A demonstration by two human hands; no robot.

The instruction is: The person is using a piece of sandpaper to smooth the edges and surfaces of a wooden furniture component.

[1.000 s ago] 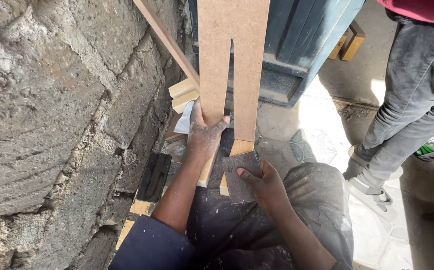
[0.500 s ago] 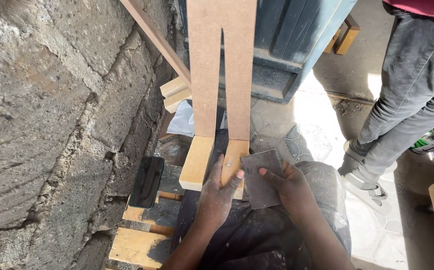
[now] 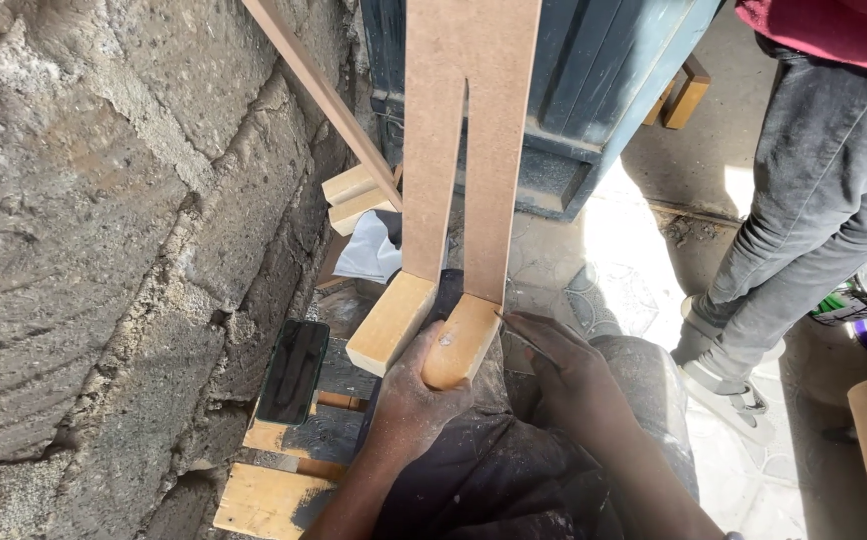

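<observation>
1. No box, tray or bin shows here, so nothing sits inside anything; the nearest thing to a container is your lap, where the work rests.
2. Your left hand [image 3: 416, 400] is clenched around the rounded lower end of the slotted board [image 3: 469, 150], gripping the right-hand prong from below.
3. The slotted board stands nearly upright in front of you, its two prongs thickening into pale wooden feet just above your knees; its top is cut off by the upper edge of the view.
4. Your right hand [image 3: 564, 365] presses fingertips against the right prong's edge and grasps a small grey sheet [image 3: 517, 352]; most of that sheet is hidden behind the fingers, so its kind is hard to make out.
5. A dark phone [image 3: 294, 372] lies flat on a slatted pallet [image 3: 274, 495] beside the stone wall [image 3: 104, 230], just left of your left hand.
6. A thin wooden strip [image 3: 329, 100] leans along the wall, with pale wood blocks [image 3: 354, 195] and a white cloth [image 3: 369, 255] at its foot.
7. Another person's leg [image 3: 814, 220] in grey trousers stands at the right; the body above is cut off.
</observation>
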